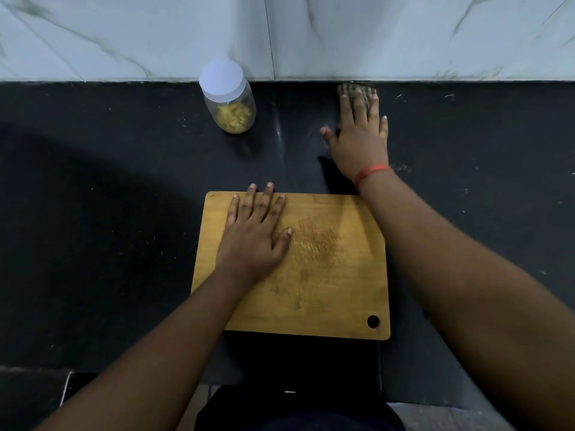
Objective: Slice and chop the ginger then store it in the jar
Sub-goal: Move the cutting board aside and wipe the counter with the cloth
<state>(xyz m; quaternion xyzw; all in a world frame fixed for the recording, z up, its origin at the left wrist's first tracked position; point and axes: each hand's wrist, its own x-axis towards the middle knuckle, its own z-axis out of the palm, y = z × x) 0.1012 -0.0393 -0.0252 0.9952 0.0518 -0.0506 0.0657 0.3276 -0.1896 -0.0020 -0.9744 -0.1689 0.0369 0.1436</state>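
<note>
Worktop (93, 244): black and matte, dotted with pale crumbs and specks, a wet sheen near the middle back.
Wall (373, 35): pale marble-look tiles with grey-green veins, one vertical joint, meeting the worktop at the rear.
Cutting board (326, 275): wooden, rectangular, lying flat near the front edge, stained and scored at its centre, a hanging hole at its near right corner.
Jar (229, 99): clear, white lid on, standing upright at the back left, chopped ginger (233, 118) in its bottom.
Left hand (253, 234): fingers straight and spread, palm pressed flat on the board's far left part.
Right hand (361, 141): fingers extended, pressing a brownish scrubbing pad (356, 90) against the worktop by the wall; a red thread band (370, 174) on the wrist.
</note>
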